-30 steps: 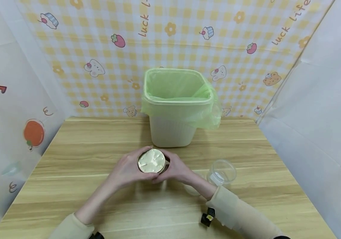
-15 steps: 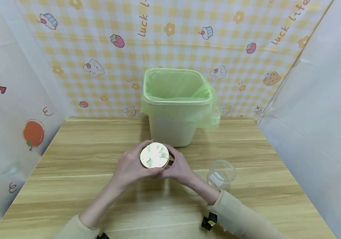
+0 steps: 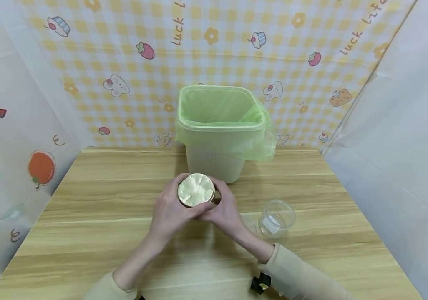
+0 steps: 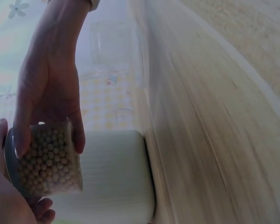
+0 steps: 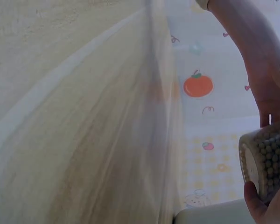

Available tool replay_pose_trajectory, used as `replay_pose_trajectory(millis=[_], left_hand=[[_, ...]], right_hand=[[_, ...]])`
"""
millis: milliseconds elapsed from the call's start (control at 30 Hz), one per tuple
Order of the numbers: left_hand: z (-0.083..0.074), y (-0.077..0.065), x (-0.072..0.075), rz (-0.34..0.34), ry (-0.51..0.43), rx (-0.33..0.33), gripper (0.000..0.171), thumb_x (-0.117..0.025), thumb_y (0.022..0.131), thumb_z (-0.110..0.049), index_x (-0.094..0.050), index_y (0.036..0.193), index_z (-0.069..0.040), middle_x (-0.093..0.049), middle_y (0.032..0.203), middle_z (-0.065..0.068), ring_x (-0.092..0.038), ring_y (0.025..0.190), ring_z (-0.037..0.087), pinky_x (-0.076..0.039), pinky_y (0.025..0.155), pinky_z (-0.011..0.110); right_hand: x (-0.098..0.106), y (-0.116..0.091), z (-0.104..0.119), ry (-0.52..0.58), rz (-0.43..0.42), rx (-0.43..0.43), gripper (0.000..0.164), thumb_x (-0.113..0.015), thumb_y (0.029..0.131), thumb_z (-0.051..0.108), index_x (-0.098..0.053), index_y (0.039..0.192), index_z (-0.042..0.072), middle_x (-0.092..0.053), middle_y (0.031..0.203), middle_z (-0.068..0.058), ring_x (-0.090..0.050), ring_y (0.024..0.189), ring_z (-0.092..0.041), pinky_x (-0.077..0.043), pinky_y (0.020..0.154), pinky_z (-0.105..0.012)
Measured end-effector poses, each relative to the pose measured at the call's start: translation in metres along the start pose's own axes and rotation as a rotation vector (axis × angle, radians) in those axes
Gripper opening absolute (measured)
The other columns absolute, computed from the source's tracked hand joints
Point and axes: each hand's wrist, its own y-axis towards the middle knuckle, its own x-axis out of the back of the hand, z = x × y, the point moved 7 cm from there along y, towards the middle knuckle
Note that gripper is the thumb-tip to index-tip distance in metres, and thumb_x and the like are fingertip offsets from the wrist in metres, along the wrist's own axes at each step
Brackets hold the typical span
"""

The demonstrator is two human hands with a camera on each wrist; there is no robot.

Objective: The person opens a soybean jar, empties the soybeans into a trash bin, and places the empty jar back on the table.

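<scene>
A clear jar (image 4: 50,163) full of small round tan beads or beans is between both hands, raised above the table in front of the bin. Its shiny gold-coloured top (image 3: 196,190) faces up toward the head camera. My left hand (image 3: 170,212) wraps the jar from the left, its fingers near the top rim in the left wrist view. From the right, my right hand (image 3: 226,210) grips the jar's clear body, thumb and fingers on opposite sides. The jar's round base (image 5: 250,165) shows in the right wrist view. Some fingers are hidden behind the jar.
A pale bin (image 3: 215,162) lined with a green bag (image 3: 253,141) stands at the table's back middle. To the right is a clear plastic container (image 3: 277,218) with a white label; a clear round lid (image 3: 250,225) lies beside it, partly behind my right forearm.
Both hands have moved the jar slightly up and to the right in the head view, nearer the bin. It stays gripped throughout, and the clear container stays in place.
</scene>
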Motion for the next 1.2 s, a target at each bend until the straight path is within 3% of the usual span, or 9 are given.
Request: replay_pose_trajectory(millis=[133,300,500,633,800,1033,1200], left_hand=[[-0.002,0.000,-0.001,0.060,0.006,0.021,0.096,-0.092,0.068,-0.053,-0.049,0.146,-0.017,-0.062,0.140,0.005,-0.061,0.126,0.029,-0.051,0.099,0.053],[-0.004,0.004,-0.001,0.268,-0.103,0.004,0.099,-0.089,0.077,-0.044,-0.036,0.157,-0.021,-0.047,0.159,0.002,-0.046,0.146,0.029,-0.039,0.116,0.060],[-0.012,0.007,0.006,0.482,-0.191,-0.142,0.092,-0.087,0.081,-0.033,-0.036,0.158,-0.027,-0.044,0.162,0.000,-0.040,0.151,0.030,-0.035,0.117,0.063],[-0.018,0.008,0.005,0.620,-0.243,-0.214,0.096,-0.088,0.080,-0.030,-0.034,0.159,-0.032,-0.040,0.164,-0.007,-0.038,0.152,0.025,-0.034,0.117,0.061],[-0.026,0.009,0.002,0.799,-0.324,-0.299,0.103,-0.089,0.078,-0.021,-0.030,0.161,-0.031,-0.034,0.167,-0.009,-0.033,0.155,0.020,-0.032,0.121,0.055],[-0.035,0.009,-0.005,0.938,-0.380,-0.358,0.099,-0.091,0.076,-0.016,-0.036,0.158,-0.026,-0.026,0.171,-0.009,-0.014,0.162,0.016,-0.021,0.127,0.049],[-0.037,0.010,-0.009,0.947,-0.436,-0.346,0.093,-0.092,0.073,-0.012,-0.043,0.151,-0.023,-0.028,0.170,-0.008,-0.011,0.162,0.016,-0.020,0.128,0.041]], right_hand=[[0.004,0.003,-0.001,0.042,0.042,-0.016,0.090,-0.094,0.065,0.006,-0.054,0.145,0.012,-0.060,0.137,-0.010,-0.056,0.123,-0.022,-0.056,0.090,-0.025],[0.009,0.005,0.001,0.108,0.190,-0.060,0.087,-0.092,0.069,0.007,-0.053,0.146,0.015,-0.058,0.143,-0.007,-0.056,0.127,-0.021,-0.056,0.098,-0.029],[0.014,0.005,0.010,0.156,0.379,-0.068,0.087,-0.093,0.067,0.004,-0.055,0.144,0.019,-0.060,0.142,-0.003,-0.059,0.126,-0.018,-0.054,0.102,-0.034],[0.014,0.005,0.016,0.141,0.505,-0.040,0.086,-0.093,0.067,0.004,-0.056,0.143,0.019,-0.062,0.139,-0.004,-0.060,0.124,-0.018,-0.054,0.103,-0.034],[0.015,0.007,0.020,0.160,0.633,-0.032,0.085,-0.093,0.064,0.003,-0.057,0.141,0.015,-0.065,0.133,-0.006,-0.061,0.120,-0.017,-0.051,0.105,-0.033],[0.014,0.007,0.025,0.207,0.772,-0.003,0.087,-0.090,0.060,-0.008,-0.054,0.139,0.001,-0.063,0.132,-0.015,-0.061,0.117,-0.015,-0.048,0.108,-0.033],[0.016,0.007,0.027,0.193,0.765,0.026,0.089,-0.091,0.058,-0.009,-0.054,0.139,0.002,-0.061,0.133,-0.014,-0.060,0.119,-0.015,-0.048,0.109,-0.033]])
